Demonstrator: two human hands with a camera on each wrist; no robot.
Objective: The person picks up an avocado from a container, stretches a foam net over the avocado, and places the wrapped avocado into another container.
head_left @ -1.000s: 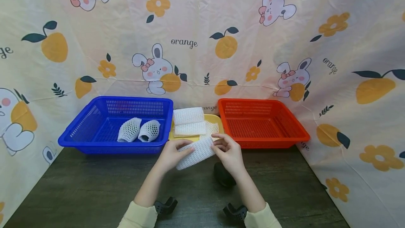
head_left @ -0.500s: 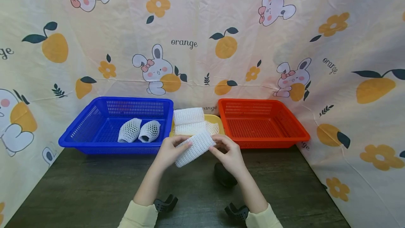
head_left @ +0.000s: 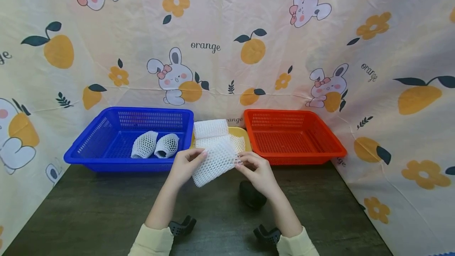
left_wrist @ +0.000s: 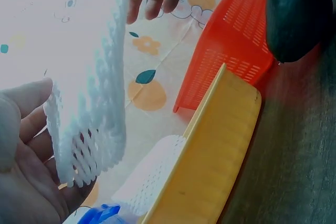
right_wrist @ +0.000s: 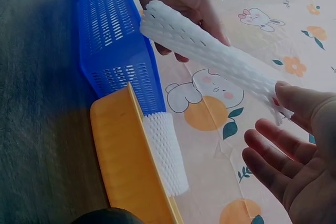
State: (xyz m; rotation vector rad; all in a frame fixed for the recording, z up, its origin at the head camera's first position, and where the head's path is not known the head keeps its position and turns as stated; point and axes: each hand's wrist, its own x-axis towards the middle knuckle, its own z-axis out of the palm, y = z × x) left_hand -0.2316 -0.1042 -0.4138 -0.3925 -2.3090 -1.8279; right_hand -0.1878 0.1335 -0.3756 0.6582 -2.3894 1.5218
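Both hands hold a white foam fruit net (head_left: 215,164) over the table in the head view. My left hand (head_left: 185,164) pinches its left edge, the thumb on the near face and the fingers behind in the left wrist view. The right-hand corner is pinched between thumb and index finger of my right hand (head_left: 258,171); its other fingers stand apart from the net (right_wrist: 210,51) in the right wrist view. On the table, just below the right hand, lies a dark green avocado (head_left: 251,195), seen larger in the left wrist view (left_wrist: 299,17).
A yellow tray (head_left: 241,132) with more foam nets (head_left: 211,128) stands behind the hands. To its left, a blue basket (head_left: 106,137) contains two net-wrapped items (head_left: 145,145). A red basket (head_left: 295,159) stands on the right. Patterned cloth (head_left: 227,70) rises behind.
The net has turned and spread into a wider, flatter sheet between the hands. My left hand has shifted slightly left and up; the right keeps its pinch. The avocado stays put.
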